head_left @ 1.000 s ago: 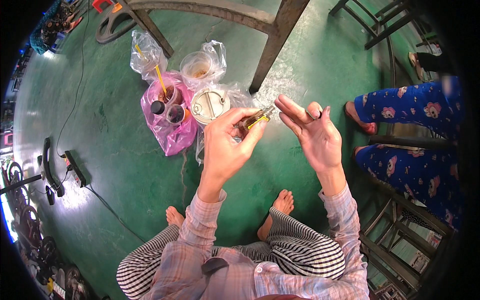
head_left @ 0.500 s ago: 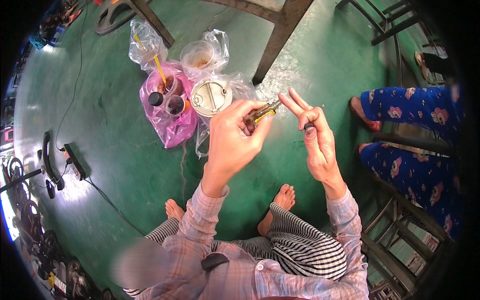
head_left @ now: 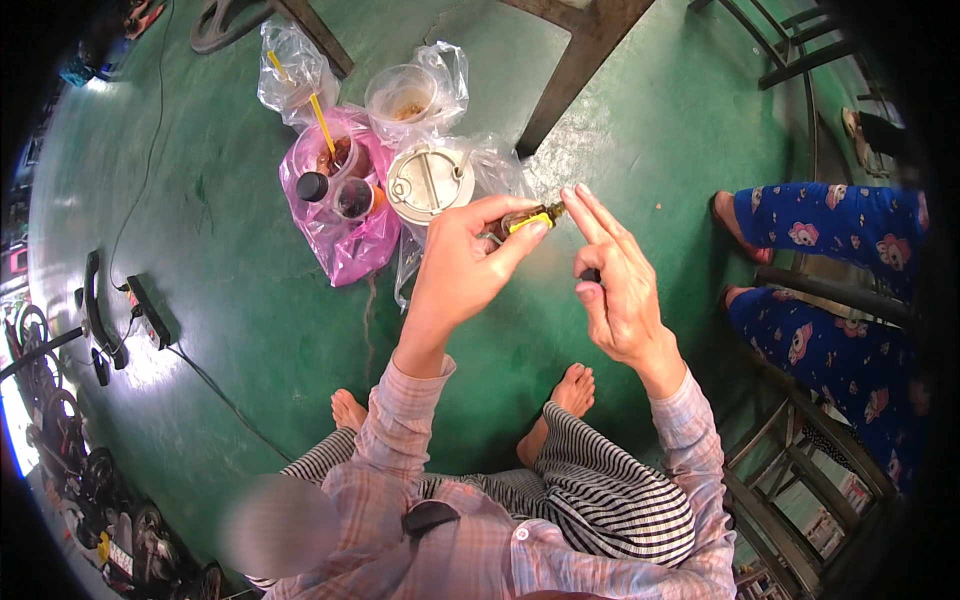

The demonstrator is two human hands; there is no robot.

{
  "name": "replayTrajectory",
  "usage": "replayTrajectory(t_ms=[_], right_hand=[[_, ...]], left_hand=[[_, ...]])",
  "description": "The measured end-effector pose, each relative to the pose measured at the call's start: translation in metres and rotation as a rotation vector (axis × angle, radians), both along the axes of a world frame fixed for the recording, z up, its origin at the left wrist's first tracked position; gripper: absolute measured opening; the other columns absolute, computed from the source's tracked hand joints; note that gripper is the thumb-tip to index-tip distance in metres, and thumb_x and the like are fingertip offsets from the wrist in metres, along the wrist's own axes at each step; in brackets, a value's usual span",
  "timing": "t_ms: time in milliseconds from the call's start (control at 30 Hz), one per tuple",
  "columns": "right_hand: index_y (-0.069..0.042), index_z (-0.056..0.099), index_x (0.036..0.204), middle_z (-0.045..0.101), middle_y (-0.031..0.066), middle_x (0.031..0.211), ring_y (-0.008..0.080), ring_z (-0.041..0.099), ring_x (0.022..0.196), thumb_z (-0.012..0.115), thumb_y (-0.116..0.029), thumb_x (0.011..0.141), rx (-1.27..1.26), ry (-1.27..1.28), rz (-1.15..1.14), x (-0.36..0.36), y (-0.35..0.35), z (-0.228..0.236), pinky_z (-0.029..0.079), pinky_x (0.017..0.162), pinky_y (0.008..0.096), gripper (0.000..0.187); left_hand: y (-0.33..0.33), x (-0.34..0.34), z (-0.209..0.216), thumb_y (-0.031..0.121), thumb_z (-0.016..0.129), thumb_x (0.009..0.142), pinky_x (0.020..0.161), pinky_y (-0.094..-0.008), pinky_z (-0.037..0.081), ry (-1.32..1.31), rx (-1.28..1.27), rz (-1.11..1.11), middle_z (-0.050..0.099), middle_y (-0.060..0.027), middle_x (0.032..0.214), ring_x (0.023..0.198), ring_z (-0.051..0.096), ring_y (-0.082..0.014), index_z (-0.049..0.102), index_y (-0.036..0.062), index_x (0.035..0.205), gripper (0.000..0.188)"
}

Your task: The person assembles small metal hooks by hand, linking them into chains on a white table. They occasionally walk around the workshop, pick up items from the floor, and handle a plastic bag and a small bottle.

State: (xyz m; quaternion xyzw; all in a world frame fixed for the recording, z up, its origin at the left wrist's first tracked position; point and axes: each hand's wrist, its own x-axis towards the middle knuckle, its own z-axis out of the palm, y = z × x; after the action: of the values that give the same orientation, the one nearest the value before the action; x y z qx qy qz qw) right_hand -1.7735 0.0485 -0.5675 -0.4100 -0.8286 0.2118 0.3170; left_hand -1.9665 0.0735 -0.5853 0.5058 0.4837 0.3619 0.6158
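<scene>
My left hand [head_left: 458, 268] is closed around a small dark glass bottle [head_left: 531, 219] with a yellow label, tilted so its neck points right. My right hand [head_left: 628, 305] has its index and middle fingers stretched out, their tips at the bottle's mouth. A small black cap [head_left: 591, 275] is tucked in its curled fingers, partly hidden by them. Just beyond my left hand stands a container with a round white lid [head_left: 431, 182]. Whether any liquid is on my fingertips, I cannot tell.
Left of the lidded container, a pink plastic bag [head_left: 352, 255] holds a yellow-straw drink and a black-capped bottle [head_left: 312, 186]. Behind is a clear cup [head_left: 402, 95]. A table leg [head_left: 568, 85] rises beyond. A person in blue patterned trousers [head_left: 840, 225] sits at right; a power strip [head_left: 147, 312] lies left.
My right hand has turned and shifted slightly left, bringing its two straight fingers together against the bottle's mouth. The bottle stays in my left hand. The view has shifted a little.
</scene>
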Motion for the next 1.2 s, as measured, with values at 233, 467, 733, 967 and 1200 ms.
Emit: replayTrajectory(t_ms=[233, 467, 733, 967, 1200], right_hand=[[-0.013, 0.036, 0.084, 0.043, 0.0382, 0.131, 0.0436, 0.032, 0.134, 0.031, -0.049, 0.099, -0.865, 1.142, 0.018, 0.007, 0.002, 0.046, 0.025, 0.107, 0.0573, 0.039], [-0.004, 0.048, 0.089, 0.040, 0.0494, 0.119, 0.0591, 0.025, 0.128, 0.038, -0.043, 0.098, -1.052, 1.289, 0.820, 0.005, -0.037, 0.114, 0.025, 0.100, 0.0662, 0.041], [-0.007, 0.045, 0.080, 0.043, 0.0479, 0.119, 0.0580, 0.021, 0.131, 0.037, -0.041, 0.100, -1.058, 1.281, 0.970, -0.004, -0.026, 0.134, 0.025, 0.101, 0.0674, 0.040], [-0.007, 0.044, 0.082, 0.040, 0.0515, 0.118, 0.0577, 0.026, 0.130, 0.034, -0.043, 0.100, -0.875, 1.412, 0.957, -0.011, -0.035, 0.120, 0.026, 0.099, 0.0693, 0.042], [-0.006, 0.048, 0.083, 0.042, 0.0499, 0.115, 0.0578, 0.031, 0.126, 0.033, -0.041, 0.100, -0.599, 1.478, 0.936, -0.013, -0.048, 0.102, 0.028, 0.098, 0.0681, 0.042]], left_hand=[[0.003, 0.000, -0.007, 0.014, 0.068, 0.086, 0.065, -0.0222, 0.047, -0.367, -0.076, -0.022, 0.068, -0.0094, 0.093, 0.076, 0.061, -0.0106, 0.062, -0.0020, 0.115, 0.034], [0.003, -0.006, -0.006, 0.013, 0.068, 0.086, 0.069, -0.0242, 0.051, -0.399, -0.016, -0.031, 0.067, -0.0117, 0.097, 0.081, 0.063, -0.0137, 0.061, -0.0030, 0.115, 0.034], [0.006, -0.001, -0.003, 0.004, 0.068, 0.082, 0.072, -0.0264, 0.054, -0.470, -0.023, -0.035, 0.067, -0.0144, 0.102, 0.089, 0.066, -0.0197, 0.059, -0.0026, 0.116, 0.036], [0.008, 0.002, 0.003, -0.003, 0.066, 0.080, 0.074, -0.0291, 0.056, -0.484, 0.080, -0.030, 0.065, -0.0155, 0.106, 0.095, 0.065, -0.0233, 0.060, -0.0030, 0.114, 0.034], [0.010, -0.002, 0.019, -0.003, 0.068, 0.080, 0.078, -0.0248, 0.052, -0.411, 0.216, -0.011, 0.060, -0.0050, 0.106, 0.097, 0.060, -0.0136, 0.065, 0.0020, 0.111, 0.032]])
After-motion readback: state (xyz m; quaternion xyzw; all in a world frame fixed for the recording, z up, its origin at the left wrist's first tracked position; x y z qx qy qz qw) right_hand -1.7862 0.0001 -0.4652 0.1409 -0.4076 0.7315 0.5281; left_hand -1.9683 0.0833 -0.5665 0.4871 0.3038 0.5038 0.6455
